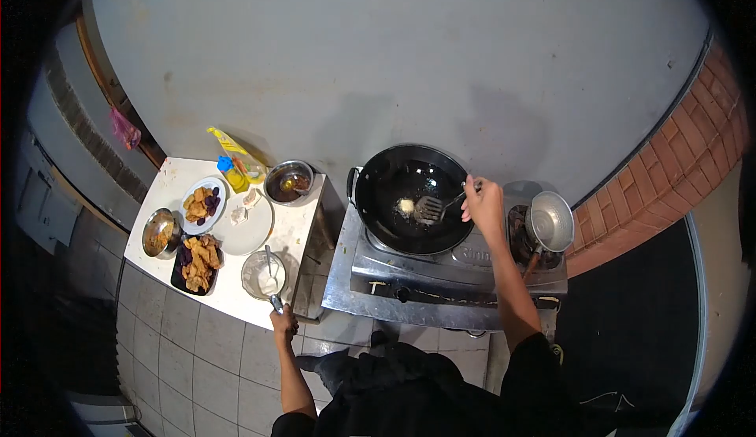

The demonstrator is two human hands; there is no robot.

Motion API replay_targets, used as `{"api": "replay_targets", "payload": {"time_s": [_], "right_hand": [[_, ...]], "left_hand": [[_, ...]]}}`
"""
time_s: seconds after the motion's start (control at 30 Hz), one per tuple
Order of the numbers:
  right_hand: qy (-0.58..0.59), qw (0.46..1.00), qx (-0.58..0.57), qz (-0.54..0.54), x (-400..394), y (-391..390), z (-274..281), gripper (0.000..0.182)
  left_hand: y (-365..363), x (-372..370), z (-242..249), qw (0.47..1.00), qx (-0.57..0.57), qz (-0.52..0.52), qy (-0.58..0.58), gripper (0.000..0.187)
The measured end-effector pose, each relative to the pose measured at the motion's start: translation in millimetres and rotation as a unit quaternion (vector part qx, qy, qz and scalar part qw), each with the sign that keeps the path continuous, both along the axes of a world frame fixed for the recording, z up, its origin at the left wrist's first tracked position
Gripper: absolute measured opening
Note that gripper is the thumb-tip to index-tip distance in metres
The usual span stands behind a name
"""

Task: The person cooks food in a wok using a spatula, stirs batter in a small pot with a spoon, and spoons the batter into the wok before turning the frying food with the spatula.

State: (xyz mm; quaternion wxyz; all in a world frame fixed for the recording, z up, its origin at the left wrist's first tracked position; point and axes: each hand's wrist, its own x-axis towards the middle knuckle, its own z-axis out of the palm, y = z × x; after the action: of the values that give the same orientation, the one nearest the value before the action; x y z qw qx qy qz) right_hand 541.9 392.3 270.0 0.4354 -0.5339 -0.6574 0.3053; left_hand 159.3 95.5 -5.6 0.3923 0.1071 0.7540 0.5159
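Note:
My right hand [482, 202] is closed around the handle of a slotted spatula [429, 209]. The spatula's head rests in a black wok [394, 169] on the stove, beside a small pale piece of food [405, 205] in the oil. My left hand [284, 323] is low by the front edge of the white table, with its fingers closed on a shiny metal utensil [276, 304] whose kind I cannot make out. Just beyond it stands a glass bowl [253, 276] of white paste or powder with a spoon [268, 262] in it.
On the white table [236, 305] are a white plate [256, 236], a plate of fried food [193, 218], a black tray [207, 289], metal bowls [272, 191] and an oil pouch [252, 168]. A dented pot [551, 220] sits on the stove's right burner. The wall [394, 59] rises behind.

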Motion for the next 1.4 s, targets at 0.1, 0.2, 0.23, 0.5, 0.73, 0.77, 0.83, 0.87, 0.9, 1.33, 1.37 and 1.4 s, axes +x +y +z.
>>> {"api": "replay_targets", "payload": {"time_s": [0.1,0.2,0.23,0.5,0.73,0.77,0.83,0.87,0.9,1.33,1.37,1.4], "right_hand": [[0.016,1.0,-0.007,-0.025,0,0,10,0.038],[-0.024,1.0,-0.012,-0.01,-2,-2,3,0.038],[-0.042,0.999,-0.01,-0.001,-3,-2,1,0.038],[-0.004,1.0,-0.007,-0.013,-1,1,1,0.038],[0.029,0.999,0.011,-0.018,-2,3,-2,0.037],[0.016,1.0,0.007,-0.02,-1,2,-2,0.037],[-0.008,1.0,-0.002,-0.025,-2,-3,0,0.037],[-0.013,1.0,-0.005,-0.024,-3,-4,0,0.037],[-0.019,0.999,-0.008,-0.024,-4,-5,-1,0.036],[-0.021,0.999,0.004,-0.036,2,-6,-5,0.037],[-0.014,0.999,-0.001,-0.036,2,-7,-7,0.037],[-0.007,0.999,-0.006,-0.037,0,-8,-8,0.037]], "left_hand": [[0,-2,-3,1.0,0.015,0.005,-0.011,0.036],[-1,-1,-4,1.0,0.015,0.008,-0.005,0.037],[0,-1,-3,1.0,0.014,0.006,-0.011,0.037],[-2,-5,-9,1.0,0.001,0.0,-0.007,0.036],[-2,-2,5,1.0,0.013,-0.019,0.014,0.038],[-2,-1,4,1.0,0.01,-0.018,0.012,0.038],[-3,-1,3,1.0,0.008,-0.015,0.012,0.038],[-4,0,1,1.0,0.011,-0.012,0.014,0.038],[-4,1,-1,1.0,0.013,-0.009,0.016,0.038],[0,2,-5,1.0,-0.002,0.015,-0.008,0.032],[0,3,-7,1.0,-0.005,0.018,-0.005,0.031],[0,2,-8,1.0,-0.007,0.022,-0.002,0.03]]}}
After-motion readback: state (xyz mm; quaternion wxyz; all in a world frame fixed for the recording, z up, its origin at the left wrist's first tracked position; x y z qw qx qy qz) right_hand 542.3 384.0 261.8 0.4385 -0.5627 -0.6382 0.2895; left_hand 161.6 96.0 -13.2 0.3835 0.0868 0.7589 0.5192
